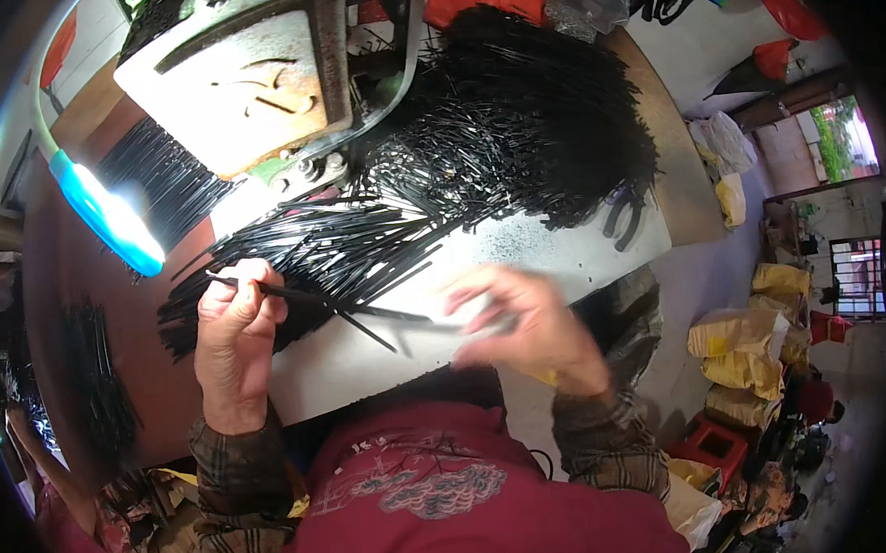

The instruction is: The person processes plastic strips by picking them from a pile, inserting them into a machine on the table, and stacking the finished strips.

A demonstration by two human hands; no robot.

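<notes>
Pinched in the fingers of my left hand (pixel 234 337) is a thin black strip (pixel 309 296), which points right across the front of the table. My right hand (pixel 536 332) is by the strip's right end, its fingers curled and smeared by motion. Whether it grips the strip cannot be made out. Just beyond my left hand lies a loose fan of similar black strips (pixel 331 247). A much larger heap of black strips (pixel 555 120) covers the far middle of the table.
A machine with a worn pale panel (pixel 252 81) stands at the far left, next to a lit blue-rimmed lamp (pixel 109 214). Dark tool handles (pixel 623 222) show at the heap's right edge. More strips (pixel 98 380) lie left. Yellow sacks (pixel 737 346) and a red stool (pixel 711 448) stand right.
</notes>
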